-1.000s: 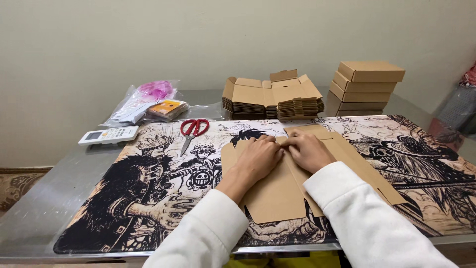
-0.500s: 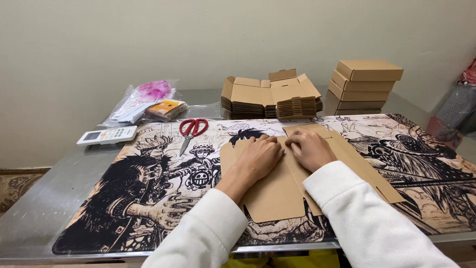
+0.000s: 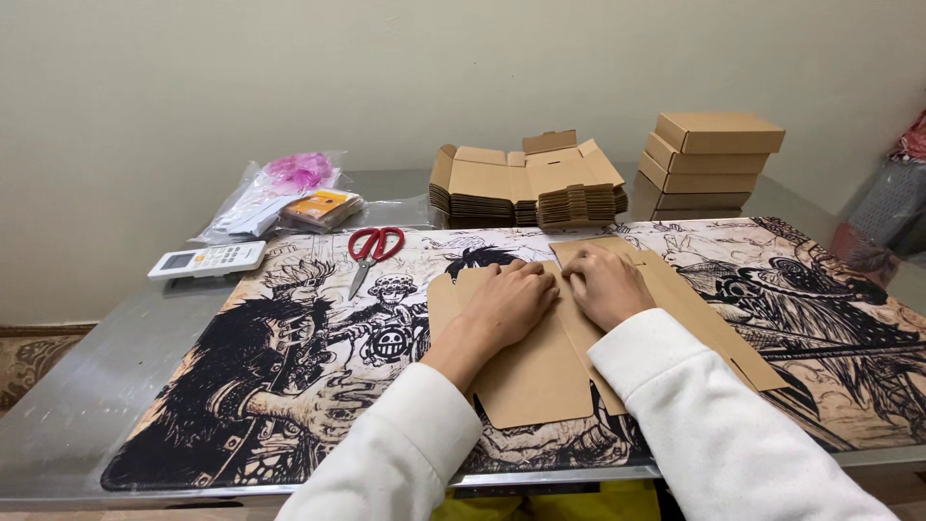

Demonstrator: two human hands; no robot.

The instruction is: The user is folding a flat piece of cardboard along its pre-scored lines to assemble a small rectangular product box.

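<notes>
Both hands press flat on an unfolded brown cardboard box blank [image 3: 540, 376] that lies on the illustrated black-and-cream mat [image 3: 289, 386] covering the counter [image 3: 87, 386]. The left hand [image 3: 506, 307] rests palm down on the blank's left half, fingers together and pointing away from the person; the right hand [image 3: 606, 287] lies just beside it on the right half, fingers curled down against the cardboard along a fold line. Neither hand grips anything; both bear down on the sheet, fingertips nearly touching each other. The blank stretches from under the hands toward the near edge of the mat and out to the right.

Behind the hands, at the far side of the counter, a stack of flat brown box blanks [image 3: 526, 183] stands with flaps spread. To its right sits a pile of folded brown boxes [image 3: 709, 159], closed and stacked slightly askew. Far left, a clear plastic bag [image 3: 280, 193] holds a pink bundle and an orange packet. Near it lie a white remote control [image 3: 207, 259] and red-handled scissors [image 3: 371, 249], the latter on the mat, well apart from the hands.
</notes>
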